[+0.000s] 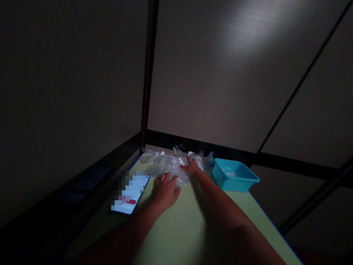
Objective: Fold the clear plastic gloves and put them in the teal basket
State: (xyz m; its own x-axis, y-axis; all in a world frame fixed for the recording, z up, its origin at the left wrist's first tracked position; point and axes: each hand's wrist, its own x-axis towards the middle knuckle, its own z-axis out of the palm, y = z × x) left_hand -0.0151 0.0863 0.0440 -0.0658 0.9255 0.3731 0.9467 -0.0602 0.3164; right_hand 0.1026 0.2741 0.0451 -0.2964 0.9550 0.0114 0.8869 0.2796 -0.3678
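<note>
A heap of clear plastic bags (162, 162) lies crumpled at the far end of the green table (176, 224). My left hand (167, 191) rests at the near edge of the heap, its fingers spread and pointing forward. Farther in, my right hand (191, 166) reaches onto the bags with thumb and fingers apart. Neither hand appears to grip anything, though some right fingertips blend into the shiny plastic.
To the left of my left hand lies a phone (131, 195) with its screen lit. A turquoise plastic basket (235, 178) stands at the table's right edge, with something pale inside. Dark-trimmed wall panels (209, 92) rise behind and to the left.
</note>
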